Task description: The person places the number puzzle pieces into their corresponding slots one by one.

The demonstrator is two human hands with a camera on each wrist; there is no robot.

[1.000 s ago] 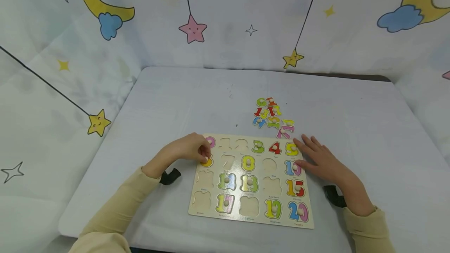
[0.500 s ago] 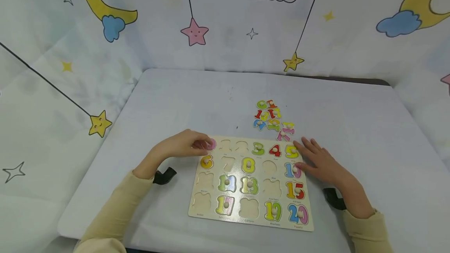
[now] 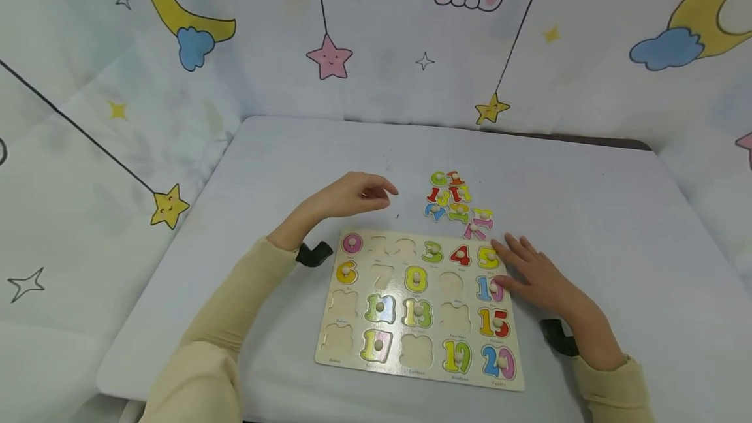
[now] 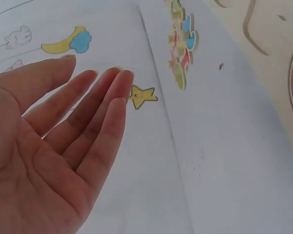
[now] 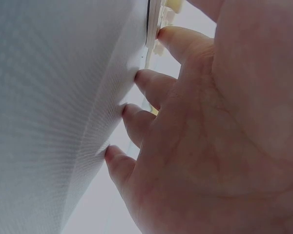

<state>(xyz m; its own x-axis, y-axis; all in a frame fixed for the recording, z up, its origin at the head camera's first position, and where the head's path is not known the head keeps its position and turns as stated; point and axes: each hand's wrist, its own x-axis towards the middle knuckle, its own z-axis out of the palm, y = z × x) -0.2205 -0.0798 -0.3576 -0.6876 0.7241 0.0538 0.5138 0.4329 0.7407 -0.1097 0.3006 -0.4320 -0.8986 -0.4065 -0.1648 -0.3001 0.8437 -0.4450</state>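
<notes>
At the far left, a smiling yellow star is printed on the pale fabric backdrop; the white-covered bench spreads rightward from there; a beige left sleeve leans in over it, with a curved black plastic piece just under the wrist. The left hand is above the bench beyond the board's upper left edge, holding nothing; its fingers are relaxed, nearly straight and gently bent, the thumb apart from them, as the left wrist view shows.

Below it, the pale wooden rectangular number board lies flat on the bench; a round pink 0 and an orange-yellow 6 sit at its left side; a green 3, a red 4 and a yellow 5 line the top row rightward; bare recesses show between the fitted numbers. Just beyond the top edge, colourful knobbed number pieces lie clustered on the bench.

The right hand is spread wide at the board's upper right, grasping nothing; its thumb lies beside the blue and pink 10.
</notes>
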